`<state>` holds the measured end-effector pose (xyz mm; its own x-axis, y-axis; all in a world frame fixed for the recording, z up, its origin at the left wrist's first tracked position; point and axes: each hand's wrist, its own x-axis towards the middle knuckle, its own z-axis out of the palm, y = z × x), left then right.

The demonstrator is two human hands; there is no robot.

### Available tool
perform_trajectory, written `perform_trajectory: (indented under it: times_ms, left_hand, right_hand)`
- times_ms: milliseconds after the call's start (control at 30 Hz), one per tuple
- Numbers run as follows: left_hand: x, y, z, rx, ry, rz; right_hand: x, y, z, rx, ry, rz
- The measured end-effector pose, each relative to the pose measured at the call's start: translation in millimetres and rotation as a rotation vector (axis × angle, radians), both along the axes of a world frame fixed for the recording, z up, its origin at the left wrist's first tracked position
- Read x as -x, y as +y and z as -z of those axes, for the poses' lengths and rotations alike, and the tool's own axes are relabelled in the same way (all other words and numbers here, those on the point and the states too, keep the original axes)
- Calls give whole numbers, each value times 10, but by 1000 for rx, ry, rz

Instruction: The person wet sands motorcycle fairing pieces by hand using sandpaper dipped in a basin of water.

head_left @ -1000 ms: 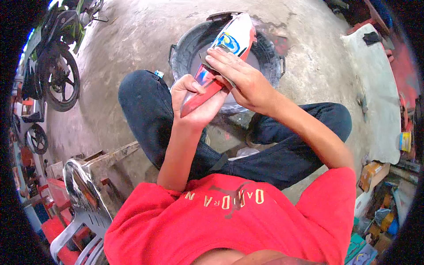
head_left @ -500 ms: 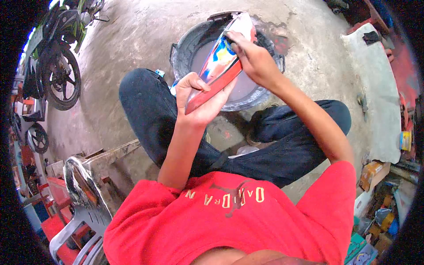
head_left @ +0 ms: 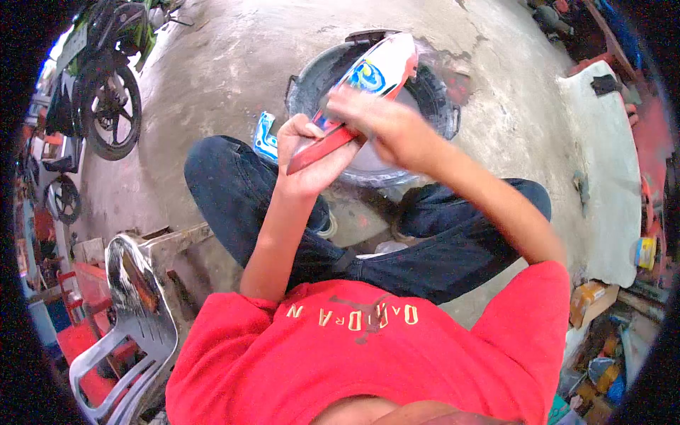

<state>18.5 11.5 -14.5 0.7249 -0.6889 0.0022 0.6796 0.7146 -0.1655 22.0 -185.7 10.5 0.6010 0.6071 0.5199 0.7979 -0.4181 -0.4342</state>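
A long panel [head_left: 399,59], white and red with a blue and yellow graphic, slants over a dark round tub [head_left: 307,79] of greyish water. My left hand [head_left: 312,157] grips its lower end from beneath, with the thumb on top. Across the middle of the panel lies my right hand [head_left: 386,126], blurred by motion, palm down. Its fingers are together, and whatever is under them is hidden now.
Another blue and white piece [head_left: 265,138] rests on the floor beside my left knee. A motorcycle [head_left: 110,106] stands at the upper left, a grey plastic chair [head_left: 142,333] at the lower left. A pale slab [head_left: 602,177] and a cardboard box [head_left: 592,303] are at the right.
My right hand has slid down the panel from its upper part towards my left hand. The view has shifted, and more of the blue and white piece shows by the knee.
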Motion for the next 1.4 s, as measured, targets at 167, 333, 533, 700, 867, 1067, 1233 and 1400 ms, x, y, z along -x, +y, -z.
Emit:
perform_trajectory:
  times_ms: [167, 333, 533, 700, 867, 1067, 1233, 1400]
  left_hand:
    - [-160, -79, -425, -286, -43, -43]
    - [-250, -49, -383, -167, -56, -77]
    - [-294, -67, -511, -267, 48, -146]
    - [-295, -31, -604, -209, 254, -217]
    - [-112, -62, -620, -307, 249, -215]
    - [-66, -42, -482, -302, 59, -169]
    - [-29, 0, -421, -271, 27, -175]
    - [6, 43, -369, -273, 0, -150]
  right_hand:
    - [-349, -73, -20, -30, -21, 237]
    - [-325, 10, -203, -28, 2, 50]
    - [-567, -25, -137, 5, 89, 223]
    - [-662, 28, -219, -10, 163, 193]
    - [-458, 12, -163, -19, 195, 199]
    - [-264, -170, -7, -245, 296, 218]
    - [-185, -739, 843, -516, 452, 882]
    - [-135, -1009, 2406, 21, 247, 860]
